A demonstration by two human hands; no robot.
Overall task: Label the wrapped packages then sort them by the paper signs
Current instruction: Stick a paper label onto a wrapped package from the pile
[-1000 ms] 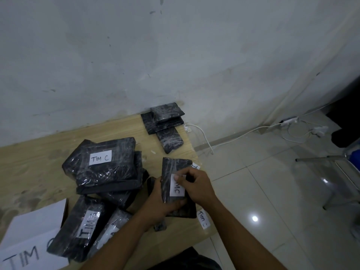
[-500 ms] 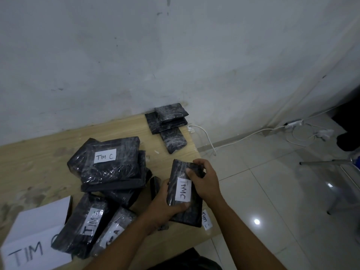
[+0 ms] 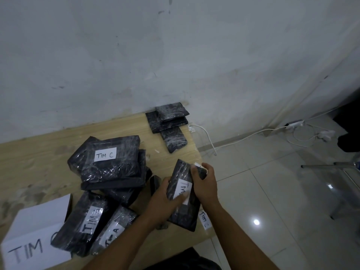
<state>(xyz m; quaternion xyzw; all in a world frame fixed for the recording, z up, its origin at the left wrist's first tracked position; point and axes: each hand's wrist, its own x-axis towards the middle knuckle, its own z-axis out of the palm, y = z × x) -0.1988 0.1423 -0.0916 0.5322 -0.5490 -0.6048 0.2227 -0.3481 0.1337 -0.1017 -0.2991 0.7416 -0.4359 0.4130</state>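
Holding one labelled package (image 3: 183, 193) — your left hand (image 3: 165, 201) clasps its near left side, your right hand (image 3: 204, 184) grips its far right edge — above the table (image 3: 48, 152).

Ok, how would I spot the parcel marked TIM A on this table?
Find the wooden table against the wall, then the big white paper sign at its near left corner. Two black wrapped parcels lie just right of the sign; the TIM A parcel is the right-hand one. Its label ends in A, while the top parcel of the pile behind reads TIM C.
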